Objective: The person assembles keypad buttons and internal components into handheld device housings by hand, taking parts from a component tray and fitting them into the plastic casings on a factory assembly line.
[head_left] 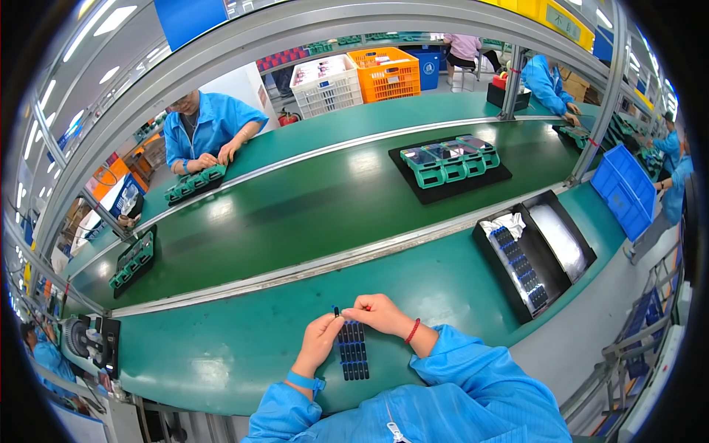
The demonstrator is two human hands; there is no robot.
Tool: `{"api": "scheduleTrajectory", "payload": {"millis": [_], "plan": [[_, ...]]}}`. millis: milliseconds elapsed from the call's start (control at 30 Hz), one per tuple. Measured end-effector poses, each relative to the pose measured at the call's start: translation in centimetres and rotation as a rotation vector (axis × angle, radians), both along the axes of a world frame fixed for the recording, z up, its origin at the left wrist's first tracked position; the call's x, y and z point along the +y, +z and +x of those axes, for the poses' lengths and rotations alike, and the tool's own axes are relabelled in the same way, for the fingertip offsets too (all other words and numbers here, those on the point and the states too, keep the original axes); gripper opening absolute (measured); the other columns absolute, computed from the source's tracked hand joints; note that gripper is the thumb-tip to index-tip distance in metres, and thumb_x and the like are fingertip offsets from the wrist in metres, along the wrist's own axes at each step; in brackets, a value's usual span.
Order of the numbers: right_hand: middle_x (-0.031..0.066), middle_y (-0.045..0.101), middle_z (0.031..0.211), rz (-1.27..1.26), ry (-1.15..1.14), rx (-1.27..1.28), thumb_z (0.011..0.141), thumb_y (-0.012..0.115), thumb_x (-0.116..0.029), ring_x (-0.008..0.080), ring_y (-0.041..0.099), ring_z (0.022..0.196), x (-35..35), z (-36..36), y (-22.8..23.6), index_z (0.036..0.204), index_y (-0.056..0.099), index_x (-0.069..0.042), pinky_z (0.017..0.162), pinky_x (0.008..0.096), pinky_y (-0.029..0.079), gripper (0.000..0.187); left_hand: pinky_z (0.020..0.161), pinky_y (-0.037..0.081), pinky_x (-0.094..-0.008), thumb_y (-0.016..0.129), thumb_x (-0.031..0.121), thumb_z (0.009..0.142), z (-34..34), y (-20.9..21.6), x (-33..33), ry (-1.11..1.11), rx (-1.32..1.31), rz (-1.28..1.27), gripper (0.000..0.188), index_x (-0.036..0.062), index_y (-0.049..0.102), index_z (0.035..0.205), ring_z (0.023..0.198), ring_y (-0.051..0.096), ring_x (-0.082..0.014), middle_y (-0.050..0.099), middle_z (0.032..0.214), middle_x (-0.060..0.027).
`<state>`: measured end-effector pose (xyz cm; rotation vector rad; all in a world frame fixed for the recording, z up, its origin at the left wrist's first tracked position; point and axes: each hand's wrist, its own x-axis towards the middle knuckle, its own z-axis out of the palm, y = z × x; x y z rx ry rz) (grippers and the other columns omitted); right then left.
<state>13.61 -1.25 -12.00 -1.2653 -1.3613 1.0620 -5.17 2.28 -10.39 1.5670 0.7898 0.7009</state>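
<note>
A sheet of black strips with blue edges (354, 353) lies on the near green worktop, in front of my body. At its top left corner my left hand (317, 342) is closed, pinching a small black strip with a blue tip (337, 311) that sticks up past the fingers. My right hand (380, 314) comes in from the right with its fingertips together, meeting the left ones above the sheet. What the right fingers grip is hidden. A small red spot shows by the right hand, too small to name.
An open black box (484, 258) at right holds similar strips (519, 267) and white wrapping. A blue crate (624, 190) stands beyond it. The green conveyor (295, 199) carries green-framed trays (450, 161) on black boards. Across it a co-worker (210, 133) handles another tray. Metal posts rise at both sides.
</note>
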Motion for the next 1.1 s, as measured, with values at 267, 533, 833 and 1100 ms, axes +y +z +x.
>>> {"api": "scheduleTrajectory", "payload": {"millis": [267, 533, 833, 1100], "plan": [[-0.0027, 0.056, 0.062, 0.003, -0.001, -0.003, 0.086, 0.068, -0.024, 0.0034, 0.046, 0.059, -0.2, 0.0, 0.3, 0.070, 0.062, -0.004, 0.050, 0.0225, 0.038, 0.026, 0.057, 0.035, -0.0226, 0.056, 0.016, 0.093, 0.1, -0.1, 0.0, -0.001, -0.016, 0.003, 0.018, 0.0013, 0.060, 0.083, 0.066, 0.042, -0.0044, 0.049, 0.070, 0.0040], [-0.0023, 0.057, 0.063, -0.007, 0.000, 0.012, 0.086, 0.068, -0.024, 0.0031, 0.047, 0.060, -0.1, -0.1, 0.1, 0.071, 0.062, -0.004, 0.051, 0.0220, 0.038, 0.026, 0.058, 0.037, -0.0227, 0.056, 0.016, 0.093, 0.1, 0.6, -0.2, 0.003, -0.006, -0.002, 0.018, 0.0009, 0.061, 0.086, 0.068, 0.044, -0.0045, 0.051, 0.072, 0.0035], [-0.0019, 0.058, 0.066, -0.041, -0.019, -0.042, 0.086, 0.068, -0.024, 0.0046, 0.049, 0.063, -0.6, 0.2, 1.7, 0.074, 0.062, -0.004, 0.054, 0.0228, 0.041, 0.024, 0.058, 0.037, -0.0252, 0.056, 0.017, 0.092, 0.0, 0.3, 0.3, 0.011, 0.047, 0.078, 0.022, 0.0010, 0.056, 0.078, 0.066, 0.043, -0.0071, 0.049, 0.069, 0.0013], [0.0082, 0.062, 0.078, 0.251, 0.062, 0.030, 0.085, 0.063, -0.018, 0.0155, 0.058, 0.071, 0.5, -1.3, 0.5, 0.085, 0.062, -0.001, 0.063, 0.0291, 0.047, 0.017, 0.059, 0.036, -0.0256, 0.053, 0.015, 0.092, -0.2, 1.0, -0.3, 0.099, 0.051, 0.114, 0.023, 0.0016, 0.052, 0.074, 0.068, 0.042, -0.0072, 0.046, 0.070, 0.0009]]}}
